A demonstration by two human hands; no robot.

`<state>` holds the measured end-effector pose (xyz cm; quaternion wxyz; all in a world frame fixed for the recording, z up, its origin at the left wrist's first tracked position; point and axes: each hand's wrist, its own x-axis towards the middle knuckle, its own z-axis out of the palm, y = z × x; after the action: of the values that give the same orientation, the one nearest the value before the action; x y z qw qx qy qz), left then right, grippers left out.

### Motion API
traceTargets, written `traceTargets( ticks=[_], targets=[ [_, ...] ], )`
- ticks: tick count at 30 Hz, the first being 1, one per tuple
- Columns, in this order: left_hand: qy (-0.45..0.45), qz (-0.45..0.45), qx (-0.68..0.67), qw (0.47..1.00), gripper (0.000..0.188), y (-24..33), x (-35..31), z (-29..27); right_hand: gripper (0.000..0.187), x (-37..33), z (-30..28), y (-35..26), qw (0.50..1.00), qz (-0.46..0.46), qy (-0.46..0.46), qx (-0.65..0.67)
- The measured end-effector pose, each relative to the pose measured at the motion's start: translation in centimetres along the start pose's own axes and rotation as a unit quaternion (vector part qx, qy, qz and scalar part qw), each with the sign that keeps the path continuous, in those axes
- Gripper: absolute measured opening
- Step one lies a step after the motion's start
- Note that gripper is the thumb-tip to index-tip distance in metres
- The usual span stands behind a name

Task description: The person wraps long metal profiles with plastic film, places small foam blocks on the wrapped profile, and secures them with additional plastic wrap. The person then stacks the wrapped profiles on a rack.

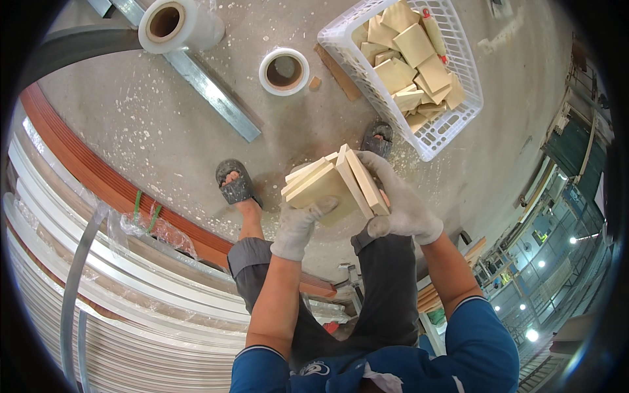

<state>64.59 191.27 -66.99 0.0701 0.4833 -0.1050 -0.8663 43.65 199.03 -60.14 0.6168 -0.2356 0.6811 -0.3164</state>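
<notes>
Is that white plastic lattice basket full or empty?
Not empty: flat, beige, roughly rectangular pieces lie heaped inside the basket. Whether they reach its rim, I cannot tell.

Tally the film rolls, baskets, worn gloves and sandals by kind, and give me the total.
Film rolls: 2
Basket: 1
Worn gloves: 2
Sandals: 2
Total: 7

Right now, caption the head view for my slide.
Gloved left hand and right hand hold pale boards, a white basket of similar pieces beyond.
</notes>
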Motion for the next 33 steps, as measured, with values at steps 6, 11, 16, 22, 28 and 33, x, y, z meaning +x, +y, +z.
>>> traceTargets(
  ticks=[6, 11, 16, 22, 28, 33],
  targets=[
    [-0.008, 0.039, 0.035, 0.999, 0.069, -0.1, 0.1, 0.4, 0.101, 0.1, 1.4, -0.4, 0.995, -0.038, 0.087, -0.007],
    [-0.061, 0.019, -0.005, 0.998, 0.08, 0.4, 0.5, -0.2, 0.07, 0.3, -0.1, -2.6, 0.89, -0.3, 0.044, -0.341],
    [-0.124, -0.038, -0.116, 0.985, 0.094, 0.5, 0.0, -1.1, 0.049, 1.3, -1.1, -4.6, 0.737, -0.406, -0.087, -0.533],
    [-0.06, 0.032, -0.001, 0.998, 0.086, -0.7, 0.6, -1.7, 0.088, -0.9, 0.8, -6.3, 0.903, -0.231, 0.082, -0.353],
    [0.018, -0.003, -0.103, 0.995, 0.085, -1.9, 1.1, -1.4, 0.102, -0.8, 5.8, -3.1, 0.881, -0.086, 0.264, -0.383],
    [-0.062, 0.049, -0.123, 0.989, 0.097, -1.6, 0.5, -1.9, 0.082, -0.3, 7.0, -0.3, 0.909, -0.055, 0.218, -0.352]
  ],
)
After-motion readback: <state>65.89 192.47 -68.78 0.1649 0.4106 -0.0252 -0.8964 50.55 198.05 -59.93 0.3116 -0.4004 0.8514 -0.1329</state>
